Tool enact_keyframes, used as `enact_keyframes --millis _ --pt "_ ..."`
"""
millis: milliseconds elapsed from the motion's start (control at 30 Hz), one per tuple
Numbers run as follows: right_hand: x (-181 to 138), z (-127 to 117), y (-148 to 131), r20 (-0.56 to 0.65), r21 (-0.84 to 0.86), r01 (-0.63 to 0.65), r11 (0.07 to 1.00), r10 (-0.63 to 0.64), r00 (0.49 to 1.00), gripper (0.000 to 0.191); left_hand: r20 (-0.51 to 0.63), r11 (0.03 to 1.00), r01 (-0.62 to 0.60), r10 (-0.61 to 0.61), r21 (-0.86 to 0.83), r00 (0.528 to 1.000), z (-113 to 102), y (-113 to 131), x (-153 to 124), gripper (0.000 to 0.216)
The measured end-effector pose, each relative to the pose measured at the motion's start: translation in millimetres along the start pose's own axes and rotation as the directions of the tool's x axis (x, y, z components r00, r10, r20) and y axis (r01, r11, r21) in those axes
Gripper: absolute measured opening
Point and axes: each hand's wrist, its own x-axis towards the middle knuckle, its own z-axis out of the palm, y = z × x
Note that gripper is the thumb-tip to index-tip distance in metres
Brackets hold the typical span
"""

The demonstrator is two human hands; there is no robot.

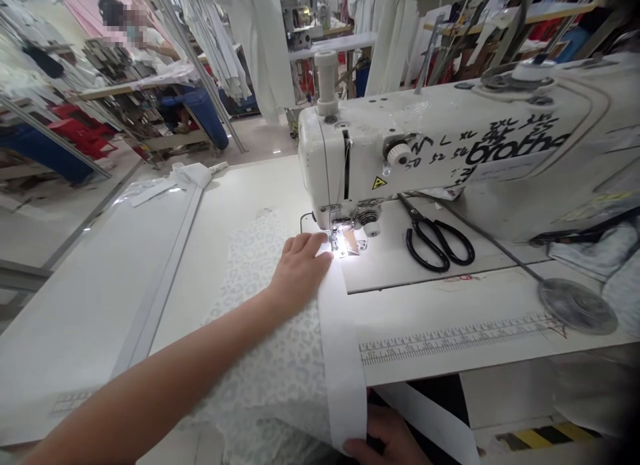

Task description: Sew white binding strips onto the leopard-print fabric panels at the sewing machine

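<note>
A white fabric strip (343,358) runs along the right edge of a pale leopard-print fabric (280,365), from the table's front edge up to the lit presser foot (335,238) of a white sewing machine (390,145). Just left of the foot is my left hand (301,271), its fingers bent and closed, with the strip's edge between thumb and forefinger. Below the table edge, my right hand (390,435) grips the strip, thumb on top; its other fingers are partly hidden. More white strip trails off to the right behind that hand.
Black-handled scissors (437,241) lie right of the needle, under the machine arm. A round grey disc on a rod (577,306) sits beside a printed ruler scale (460,338). Folded white material (193,175) lies at the table's left. A person (135,31) works at another machine behind.
</note>
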Motion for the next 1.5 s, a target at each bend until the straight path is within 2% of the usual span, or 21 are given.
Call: enact_keyframes --millis 100,200,333,467,700,833,933,1067,1167,1300,1400,1500 --pt "1 0 2 0.01 -0.026 0.02 0.999 -0.02 1.0 0.023 0.15 0.998 -0.059 0.06 -0.013 0.987 -4 6 -4 0.02" --pt "3 -1 2 0.016 -0.06 0.033 0.998 -0.033 0.999 0.018 0.243 0.996 0.018 0.005 -0.092 0.97 -7 13 -13 0.03" --pt "6 -4 -4 0.0 -0.125 0.055 0.991 -0.056 0.998 0.017 0.244 0.985 0.052 -0.01 -0.167 0.97 -6 14 -21 0.043" --pt "11 -9 -11 -0.03 -0.147 0.016 0.989 -0.021 0.999 0.013 0.236 0.978 0.054 -0.005 -0.201 0.972 -4 6 -15 0.043" --pt "16 -14 -7 0.001 -0.184 0.004 0.983 -0.004 1.0 0.019 0.21 0.975 0.037 0.01 -0.218 0.978 -1 1 -8 0.042" --pt "14 -15 -9 -0.025 -0.194 -0.012 0.981 0.007 1.0 0.021 0.215 0.976 0.035 0.012 -0.214 0.977 -3 -1 -8 0.041" --pt "10 -16 -10 -0.041 -0.214 0.027 0.976 -0.036 0.999 0.025 0.213 0.972 0.035 0.016 -0.233 0.977 -4 -1 -10 0.038" --pt "4 -18 -11 -0.007 -0.262 0.115 0.958 -0.121 0.993 0.021 0.216 0.963 0.038 0.021 -0.266 0.976 -3 -2 -12 0.037" --pt "5 -18 -17 -0.03 -0.292 0.154 0.944 -0.171 0.985 0.02 0.202 0.963 0.039 0.016 -0.265 0.979 0 -9 -7 0.038" --pt "9 -17 -28 -0.079 -0.309 0.178 0.934 -0.211 0.974 0.022 0.173 0.971 0.013 0.029 -0.239 0.984 7 -29 15 0.035" --pt "8 -14 -32 -0.121 -0.296 0.164 0.941 -0.207 0.971 0.026 0.2 0.983 0.017 0.02 -0.181 0.98 8 -38 29 0.033" --pt "0 -11 -33 -0.126 -0.262 0.156 0.953 -0.194 0.973 0.029 0.199 0.989 0.071 -0.044 -0.13 0.979 -2 -30 18 0.038"
